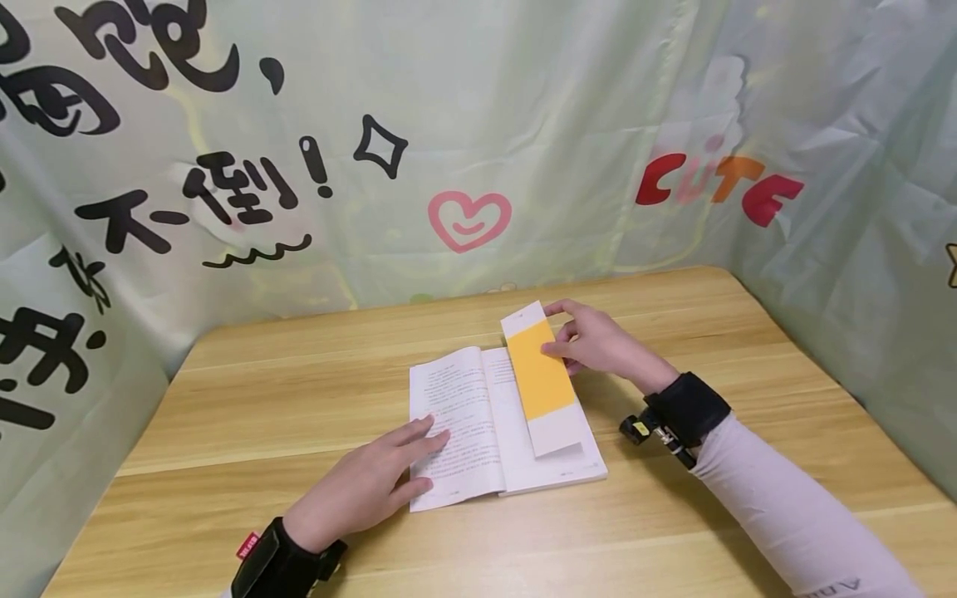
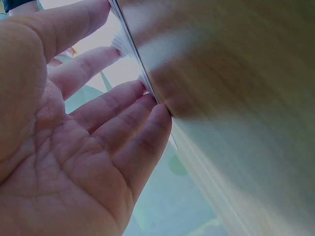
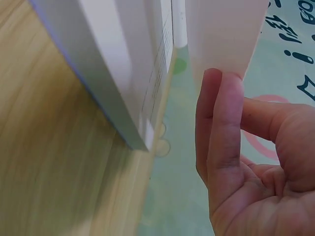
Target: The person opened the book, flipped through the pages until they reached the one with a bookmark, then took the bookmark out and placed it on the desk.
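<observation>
An open book [image 1: 456, 423] lies on the table with printed text on its left page. My left hand [image 1: 366, 477] rests on the left page's lower outer part, fingers spread and fairly straight; the left wrist view shows its palm [image 2: 74, 162] and fingertips at the book's edge. Over the right page, my right hand [image 1: 591, 336] pinches a yellow and white bookmark-like card [image 1: 540, 370] by its right edge, thumb on the yellow face. In the right wrist view the card's white back [image 3: 224, 34] meets the fingers [image 3: 226, 118], beside the book's thick page block [image 3: 118, 73].
The wooden table [image 1: 299, 390] extends around the book to a curved back edge. Behind it hangs a pale printed curtain [image 1: 568, 149] with lettering and a pink heart. Black straps with small cameras [image 1: 639, 428] sit on the wrists.
</observation>
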Available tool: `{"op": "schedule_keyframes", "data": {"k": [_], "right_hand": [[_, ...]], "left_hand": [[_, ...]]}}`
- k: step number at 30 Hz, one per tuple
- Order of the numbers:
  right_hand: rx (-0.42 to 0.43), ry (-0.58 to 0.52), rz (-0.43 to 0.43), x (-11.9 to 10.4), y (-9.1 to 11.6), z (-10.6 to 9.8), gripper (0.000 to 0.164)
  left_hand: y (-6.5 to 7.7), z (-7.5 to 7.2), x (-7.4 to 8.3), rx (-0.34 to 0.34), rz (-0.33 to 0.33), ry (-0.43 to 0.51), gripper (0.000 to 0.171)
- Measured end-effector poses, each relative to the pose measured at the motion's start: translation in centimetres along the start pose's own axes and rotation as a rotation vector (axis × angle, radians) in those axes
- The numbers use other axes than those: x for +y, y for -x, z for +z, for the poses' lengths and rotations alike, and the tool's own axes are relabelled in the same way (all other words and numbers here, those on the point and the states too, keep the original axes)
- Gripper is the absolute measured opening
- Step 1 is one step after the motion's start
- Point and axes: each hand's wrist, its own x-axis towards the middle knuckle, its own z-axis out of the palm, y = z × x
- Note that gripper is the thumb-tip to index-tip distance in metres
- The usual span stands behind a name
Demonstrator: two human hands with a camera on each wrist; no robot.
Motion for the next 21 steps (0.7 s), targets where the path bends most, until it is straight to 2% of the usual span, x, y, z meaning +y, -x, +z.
{"op": "schedule_keyframes", "data": {"k": [21], "right_hand": [[0.054,0.058,0.024,3.1,1.4,-4.9,0.063]], "left_hand": [[-0.1,-0.2,0.2,-0.005,-0.013,-0.002,0.059]]}}
